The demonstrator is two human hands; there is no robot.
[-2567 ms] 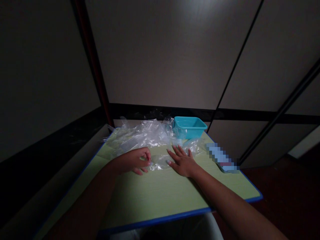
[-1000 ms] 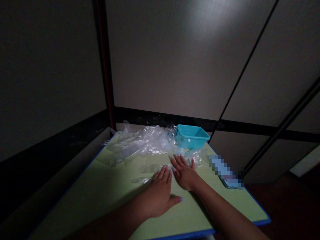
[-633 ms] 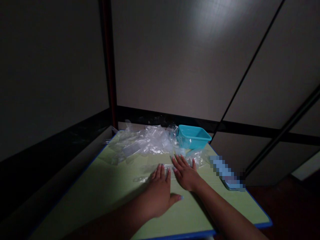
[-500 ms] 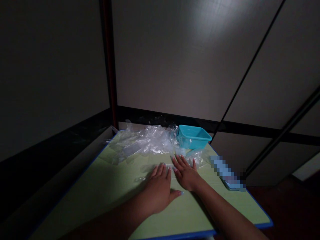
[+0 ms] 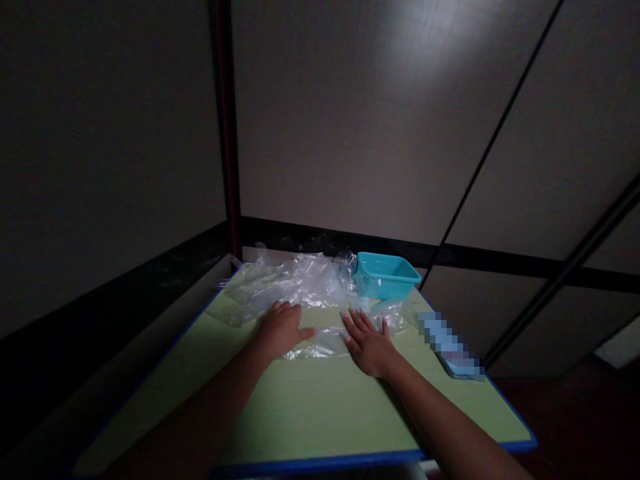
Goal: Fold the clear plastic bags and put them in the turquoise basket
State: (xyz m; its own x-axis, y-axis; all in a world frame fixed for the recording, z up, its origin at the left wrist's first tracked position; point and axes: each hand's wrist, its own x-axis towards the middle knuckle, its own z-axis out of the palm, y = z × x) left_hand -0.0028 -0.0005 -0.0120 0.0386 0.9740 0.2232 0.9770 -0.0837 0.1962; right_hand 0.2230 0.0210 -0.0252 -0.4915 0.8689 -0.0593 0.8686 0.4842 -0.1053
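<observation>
Fingers of right hand [image 5: 371, 349] are splayed at clear plastic film [image 5: 320, 345]; left hand [image 5: 278, 329] is placed at its other end, fingers bent, grip unclear; crumpled plastic [image 5: 311, 281] is heaped behind.

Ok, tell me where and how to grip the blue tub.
The tub is likely best pinched at its right rim, from above and the right: it stands upright, open-topped, the rim jutting out, while clear plastic crowds its left side.

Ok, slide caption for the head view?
Left hand and right hand at clear film on a green table, crumpled plastic and turquoise bin behind.
</observation>
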